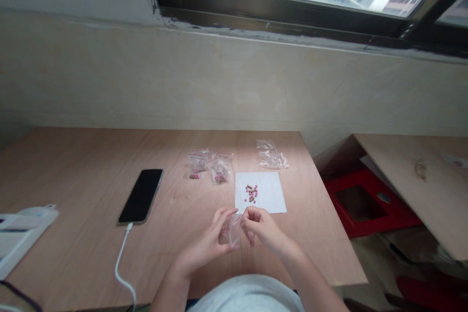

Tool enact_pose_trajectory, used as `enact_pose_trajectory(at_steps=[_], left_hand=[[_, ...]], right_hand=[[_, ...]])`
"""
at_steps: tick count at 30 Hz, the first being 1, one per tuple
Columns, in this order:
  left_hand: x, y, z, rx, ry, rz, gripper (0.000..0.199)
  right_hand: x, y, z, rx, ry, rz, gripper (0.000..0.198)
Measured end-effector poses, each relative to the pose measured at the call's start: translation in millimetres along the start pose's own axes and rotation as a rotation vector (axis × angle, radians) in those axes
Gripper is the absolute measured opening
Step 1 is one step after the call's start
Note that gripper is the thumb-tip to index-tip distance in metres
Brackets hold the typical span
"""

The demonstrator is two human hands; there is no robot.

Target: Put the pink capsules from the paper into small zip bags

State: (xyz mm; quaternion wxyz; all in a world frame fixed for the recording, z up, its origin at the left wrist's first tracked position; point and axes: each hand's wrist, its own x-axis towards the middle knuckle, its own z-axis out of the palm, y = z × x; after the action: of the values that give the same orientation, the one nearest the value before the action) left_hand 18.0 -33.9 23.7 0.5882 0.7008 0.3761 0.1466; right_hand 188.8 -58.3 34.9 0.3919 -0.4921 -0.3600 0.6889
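The bag is at the near edge of the table, between the two hands. The left hand is clamped on its left side, thumb below and fingers above. The right hand is at its right side, fingers bent in close to the mouth; I cannot tell whether they grip the film, a pill or nothing. The bag is clear, thin plastic, so it should be very light, limp and a little slippery, apt to fold shut if let go. The best hold is probably a lip in each hand, or its sides squeezed so that the mouth bows open. Glare and fingers hide most of what is inside.

Around it, from the left: a white holder at the table's edge, then a phone lying flat with a white cable running to the near edge, left of the left forearm and a possible snag for that elbow. Beyond the left hand lie filled bags with pink contents. Just past the right hand, pink and brown pills lie loose on a white paper; they look small and likely to roll at a knock. Behind the paper are flat bags, bunched together. Nothing stands between the hands and the pills.
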Motion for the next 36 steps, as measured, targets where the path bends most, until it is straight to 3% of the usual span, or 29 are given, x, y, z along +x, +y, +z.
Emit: enact_pose_trajectory(at_steps=[4,14,22,27,30,36], left_hand=[[4,-5,1,-0.075,0.006,-0.006,0.051],[5,-21,-3,-0.364,-0.006,-0.155,0.054],[19,-35,-5,-0.167,0.27,-0.146,0.041],[27,-42,-3,-0.022,0.456,-0.144,0.038],[31,-41,0,-0.002,0.498,-0.13,0.036],[36,-38,1,-0.071,0.494,-0.114,0.037]], right_hand=[[-1,-4,-2,0.048,0.003,-0.006,0.008],[5,1,-9,0.036,0.121,-0.079,0.02],[9,15,-17,0.044,0.187,-0.142,0.028],[5,16,-16,-0.044,0.083,-0.162,0.028],[8,20,-13,-0.172,0.096,-0.193,0.023],[29,39,-25,-0.255,0.299,-0.202,0.015]])
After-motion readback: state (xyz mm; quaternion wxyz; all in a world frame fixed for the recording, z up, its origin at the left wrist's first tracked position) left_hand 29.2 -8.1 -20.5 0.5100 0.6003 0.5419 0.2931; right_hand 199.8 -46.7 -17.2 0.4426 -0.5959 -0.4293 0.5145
